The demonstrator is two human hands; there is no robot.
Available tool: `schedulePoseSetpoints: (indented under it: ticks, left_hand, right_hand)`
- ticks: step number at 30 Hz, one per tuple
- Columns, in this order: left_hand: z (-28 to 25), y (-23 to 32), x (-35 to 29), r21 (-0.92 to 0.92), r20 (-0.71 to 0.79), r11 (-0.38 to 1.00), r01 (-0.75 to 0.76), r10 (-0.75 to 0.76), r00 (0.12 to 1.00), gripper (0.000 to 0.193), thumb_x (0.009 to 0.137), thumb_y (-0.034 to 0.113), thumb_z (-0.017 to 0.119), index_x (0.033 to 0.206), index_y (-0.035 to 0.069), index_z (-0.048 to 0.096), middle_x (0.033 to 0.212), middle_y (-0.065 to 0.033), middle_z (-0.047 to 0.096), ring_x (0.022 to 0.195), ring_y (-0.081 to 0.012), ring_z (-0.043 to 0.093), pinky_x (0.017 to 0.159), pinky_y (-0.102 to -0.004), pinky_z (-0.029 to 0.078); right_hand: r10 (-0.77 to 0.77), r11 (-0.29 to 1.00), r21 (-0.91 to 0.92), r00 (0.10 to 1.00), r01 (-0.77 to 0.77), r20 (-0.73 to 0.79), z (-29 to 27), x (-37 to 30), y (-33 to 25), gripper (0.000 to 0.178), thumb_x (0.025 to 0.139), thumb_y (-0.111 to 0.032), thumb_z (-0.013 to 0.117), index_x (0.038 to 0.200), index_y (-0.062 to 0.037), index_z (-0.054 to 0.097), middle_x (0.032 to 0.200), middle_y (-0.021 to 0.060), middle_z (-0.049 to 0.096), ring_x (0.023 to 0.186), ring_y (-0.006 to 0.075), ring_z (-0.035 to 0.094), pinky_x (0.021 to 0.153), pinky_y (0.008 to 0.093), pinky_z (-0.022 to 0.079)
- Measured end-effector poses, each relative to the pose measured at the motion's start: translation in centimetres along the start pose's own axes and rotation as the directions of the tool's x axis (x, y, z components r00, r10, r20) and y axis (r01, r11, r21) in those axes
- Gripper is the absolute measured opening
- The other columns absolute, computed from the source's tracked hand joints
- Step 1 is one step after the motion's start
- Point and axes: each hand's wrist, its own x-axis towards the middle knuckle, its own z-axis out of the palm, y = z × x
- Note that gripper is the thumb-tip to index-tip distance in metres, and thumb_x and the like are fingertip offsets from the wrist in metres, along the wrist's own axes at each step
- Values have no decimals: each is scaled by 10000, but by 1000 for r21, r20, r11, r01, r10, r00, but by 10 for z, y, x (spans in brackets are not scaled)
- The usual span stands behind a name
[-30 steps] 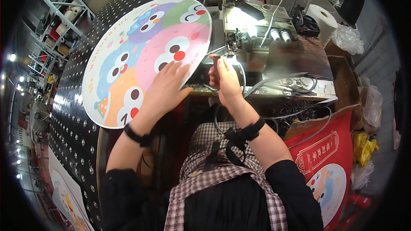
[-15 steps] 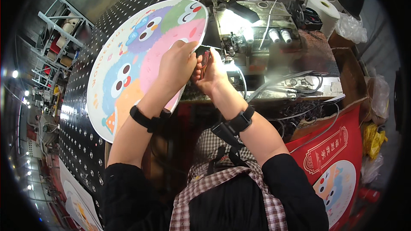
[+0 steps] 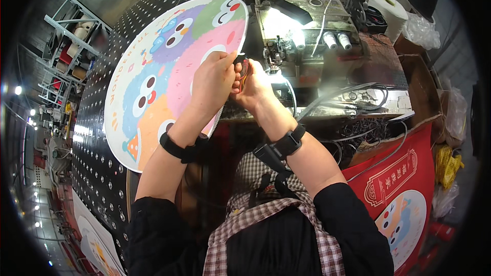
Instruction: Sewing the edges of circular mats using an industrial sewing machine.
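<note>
A round mat [image 3: 197, 66] printed with colourful cartoon faces lies at the left, its right edge close to the sewing machine [image 3: 327, 25]. My left hand [image 3: 212, 84] is closed on that edge, thumb and finger pinching the rim. Right beside it, my right hand [image 3: 254, 89] is wrapped around what looks like a small pair of thread snips [image 3: 244, 74], dark with orange-red parts. The snips' tips are at the mat's rim, partly hidden between the hands. A short white tail shows at the pinched rim.
A black studded table [image 3: 97, 138] carries the mat. The machine's lamp glares near its needle area. At the right are a white thread cone [image 3: 387, 10], cables over a box of dark scraps [image 3: 358, 140], and a red sheet [image 3: 378, 174] with another round mat print [image 3: 404, 225].
The white strand that ran from the mat's rim to the machine no longer spans the gap. My left hand and the mat's near edge have shifted slightly down; the right hand has hardly moved.
</note>
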Motion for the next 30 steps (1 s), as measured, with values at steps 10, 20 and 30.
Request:
schedulePoseSetpoints:
  ticks: [10,20,30]
  left_hand:
    - [-17,3,-15,-69,-19,998,11,-13,1000,273,846,64,494,1099,54,594,934,-102,583,672,-178,610,648,-280,491]
    - [-47,0,-44,-198,-109,980,29,-52,993,281,824,52,519,1091,40,602,930,-96,591,795,-194,577,662,-276,456]
    - [-111,35,-137,-222,32,972,82,-77,997,340,798,21,543,1134,49,582,933,-87,585,721,-135,554,639,-240,455]
  right_hand:
    - [-137,950,-280,990,140,30,11,-19,16,338,895,-395,384,694,-140,480,622,-26,470,549,97,408,502,232,330]
    - [-615,-469,-616,266,633,742,41,-58,31,486,878,-24,447,1332,35,286,950,163,461,837,265,492,729,315,420]
    - [-617,-353,-753,467,555,633,-4,-75,47,335,826,-2,513,1156,26,464,1002,163,496,922,278,513,823,362,416]
